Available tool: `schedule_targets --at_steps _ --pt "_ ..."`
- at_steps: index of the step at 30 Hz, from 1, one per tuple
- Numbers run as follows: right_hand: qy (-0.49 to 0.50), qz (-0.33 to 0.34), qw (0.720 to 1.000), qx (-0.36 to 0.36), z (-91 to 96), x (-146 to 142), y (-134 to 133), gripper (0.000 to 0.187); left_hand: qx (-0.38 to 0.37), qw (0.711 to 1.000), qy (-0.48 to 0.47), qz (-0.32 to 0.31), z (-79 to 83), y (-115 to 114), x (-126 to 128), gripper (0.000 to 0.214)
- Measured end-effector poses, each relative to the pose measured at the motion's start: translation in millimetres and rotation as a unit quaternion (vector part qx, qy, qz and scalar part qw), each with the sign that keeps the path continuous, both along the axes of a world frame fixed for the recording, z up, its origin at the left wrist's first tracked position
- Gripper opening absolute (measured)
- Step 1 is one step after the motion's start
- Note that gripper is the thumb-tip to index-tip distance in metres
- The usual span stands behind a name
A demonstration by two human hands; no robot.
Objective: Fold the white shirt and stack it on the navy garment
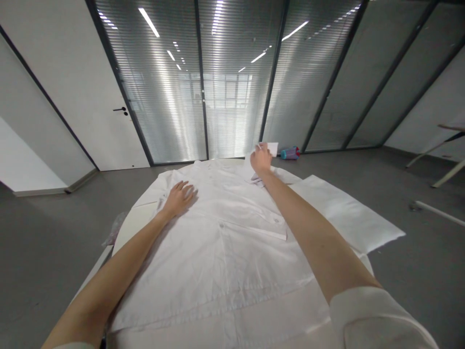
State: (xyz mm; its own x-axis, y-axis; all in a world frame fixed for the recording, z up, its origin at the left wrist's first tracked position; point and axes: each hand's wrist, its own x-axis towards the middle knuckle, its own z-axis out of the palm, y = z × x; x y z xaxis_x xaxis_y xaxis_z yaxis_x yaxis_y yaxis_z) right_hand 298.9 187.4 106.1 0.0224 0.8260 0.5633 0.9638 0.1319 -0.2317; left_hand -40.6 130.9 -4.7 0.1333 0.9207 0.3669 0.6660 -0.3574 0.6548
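A white shirt lies spread over a pale round table, with small buttons and a long folded strip of cloth across its middle. My left hand rests palm down on the shirt's left part, its fingers spread. At the far right side of the shirt, my right hand is raised slightly and pinches a white piece of cloth that looks like the end of a sleeve. Some creased cloth with grey shading shows just below that hand. The fingertips on the right are partly hidden.
A white sheet hangs past the table's right edge. Beyond the table, a blue and red object lies on the floor. Clear plastic shows at the left edge. White furniture legs stand at right, and a glass wall at the back.
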Motion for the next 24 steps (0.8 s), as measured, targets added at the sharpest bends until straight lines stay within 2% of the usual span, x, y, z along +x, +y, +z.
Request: schedule_targets --at_steps 2,3,5,7,8,10,12,14,15,17,18,20,22,24 --pt "-0.006 0.063 0.995 0.072 12.6 -23.8 -10.2 0.04 -0.034 0.988 -0.149 -0.018 20.5 -2.3 6.0 0.06" --pt "-0.024 0.13 0.985 0.111 16.2 -37.3 -19.4 0.04 -0.074 0.972 -0.222 -0.04 33.3 -5.0 9.3 0.07" --pt "-0.096 0.275 0.946 0.142 16.4 -64.1 -44.8 0.035 -0.168 0.912 -0.359 -0.104 60.2 -13.4 15.5 0.084" --pt "-0.203 0.39 0.892 0.108 7.8 -86.8 -74.5 0.027 -0.235 0.836 -0.474 -0.147 81.6 -23.5 19.9 0.087" --pt "-0.252 0.426 0.865 0.086 0.8 -95.5 -89.0 0.024 -0.249 0.816 -0.501 -0.144 88.0 -28.1 21.1 0.085" --pt "-0.319 0.451 0.832 0.055 -15.4 -107.4 -114.2 0.024 -0.261 0.815 -0.508 -0.098 89.9 -35.0 20.7 0.074" --pt "-0.338 0.447 0.827 0.034 -31.5 -112.6 -133.3 0.024 -0.258 0.851 -0.458 -0.022 80.0 -38.8 17.0 0.065" --pt "-0.335 0.459 0.823 0.014 -44.6 -114.0 -147.6 0.024 -0.256 0.891 -0.372 0.037 66.8 -40.8 11.6 0.071" --pt "-0.333 0.476 0.814 0.0 -49.7 -114.3 -153.7 0.024 -0.264 0.902 -0.338 0.046 62.2 -41.5 9.2 0.079" --pt "-0.33 0.522 0.786 -0.029 -57.5 -115.2 -163.8 0.026 -0.292 0.901 -0.321 0.024 62.1 -42.4 7.2 0.089" --pt "-0.324 0.544 0.773 -0.037 -60.4 -116.2 -167.4 0.027 -0.297 0.892 -0.34 0.003 67.4 -42.7 8.2 0.089" --pt "-0.294 0.576 0.762 -0.039 -64.7 -118.9 -169.0 0.028 -0.264 0.871 -0.413 -0.03 87.8 -42.7 14.2 0.08" --pt "-0.24 0.586 0.773 -0.038 -67.6 -120.9 -160.0 0.032 -0.199 0.846 -0.492 -0.047 115.9 -42.6 23.3 0.066" --pt "-0.183 0.564 0.803 -0.056 -70.0 -119.4 -139.1 0.04 -0.138 0.82 -0.553 -0.053 143.6 -43.6 31.3 0.054"
